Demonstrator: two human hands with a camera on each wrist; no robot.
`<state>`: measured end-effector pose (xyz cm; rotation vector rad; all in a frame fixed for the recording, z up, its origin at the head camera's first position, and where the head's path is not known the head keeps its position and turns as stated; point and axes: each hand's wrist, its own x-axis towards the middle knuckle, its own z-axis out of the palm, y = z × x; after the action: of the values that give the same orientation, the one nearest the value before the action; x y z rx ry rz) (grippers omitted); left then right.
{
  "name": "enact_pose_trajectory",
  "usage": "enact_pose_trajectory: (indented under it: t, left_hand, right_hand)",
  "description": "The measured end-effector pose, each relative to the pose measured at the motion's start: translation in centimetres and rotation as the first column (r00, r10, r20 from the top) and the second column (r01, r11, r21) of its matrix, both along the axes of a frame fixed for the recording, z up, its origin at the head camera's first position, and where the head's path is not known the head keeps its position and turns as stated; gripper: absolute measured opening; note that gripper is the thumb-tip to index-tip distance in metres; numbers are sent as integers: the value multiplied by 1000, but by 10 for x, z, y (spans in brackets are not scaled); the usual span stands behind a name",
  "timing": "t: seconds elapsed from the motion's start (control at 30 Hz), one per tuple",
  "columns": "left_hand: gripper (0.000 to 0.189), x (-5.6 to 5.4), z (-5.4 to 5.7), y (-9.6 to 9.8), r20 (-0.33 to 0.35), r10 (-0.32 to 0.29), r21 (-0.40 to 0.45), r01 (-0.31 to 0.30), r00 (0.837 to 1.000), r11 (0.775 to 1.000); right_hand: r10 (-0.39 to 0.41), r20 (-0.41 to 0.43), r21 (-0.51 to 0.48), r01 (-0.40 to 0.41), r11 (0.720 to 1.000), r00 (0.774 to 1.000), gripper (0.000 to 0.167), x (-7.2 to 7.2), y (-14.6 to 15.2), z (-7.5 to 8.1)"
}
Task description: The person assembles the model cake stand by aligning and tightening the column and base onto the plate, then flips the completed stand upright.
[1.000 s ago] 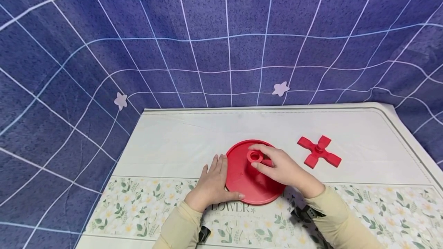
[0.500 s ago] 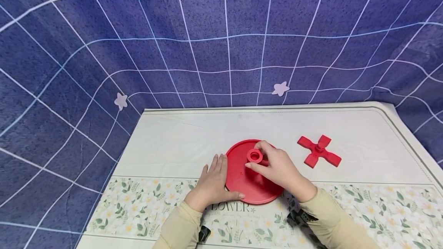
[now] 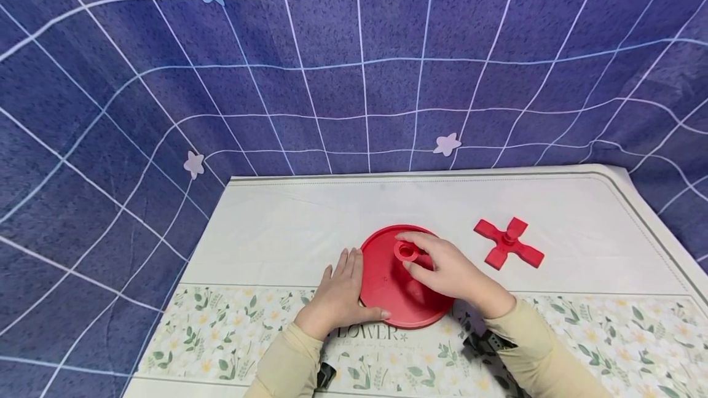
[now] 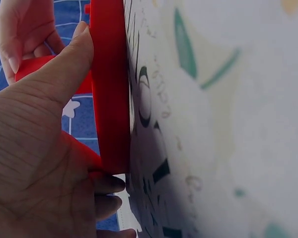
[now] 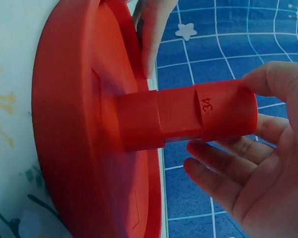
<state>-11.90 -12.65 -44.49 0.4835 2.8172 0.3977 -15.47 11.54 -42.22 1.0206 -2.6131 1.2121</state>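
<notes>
A round red plate with a raised rim (image 3: 378,269) lies on the table. From it rises a red tube (image 3: 406,251), hollow at the top; the right wrist view shows a raised "34" on its collar (image 5: 184,114). My left hand (image 3: 342,300) lies with straight fingers along the plate's left side, thumb over the near rim. My right hand (image 3: 448,269) grips the tube near its top, thumb on one side and fingers on the other. Part of the plate is hidden beneath the right hand.
Right of the plate lies a red four-armed cross piece (image 3: 509,242) with a short peg in its centre. A white tablecloth with a flower-print band (image 3: 232,324) covers the table. Behind and to the left hangs a blue grid-patterned curtain (image 3: 332,91).
My right hand turned about the tube, its wrist swinging left half a second ago and back right now. My left hand has stayed on the plate.
</notes>
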Motion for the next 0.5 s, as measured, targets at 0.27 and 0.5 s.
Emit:
enact_pose_trajectory:
  t: [0.27, 0.5]
  left_hand:
    - [126, 1, -1, -1, -5, 1, 2, -1, 1000, 1000]
    - [127, 2, -2, -2, -10, -2, -3, 2, 1000, 1000]
  right_hand:
    - [-140, 14, -12, 140, 990, 990, 43, 6, -9, -5]
    - [-292, -51, -9, 292, 957, 955, 44, 12, -18, -9]
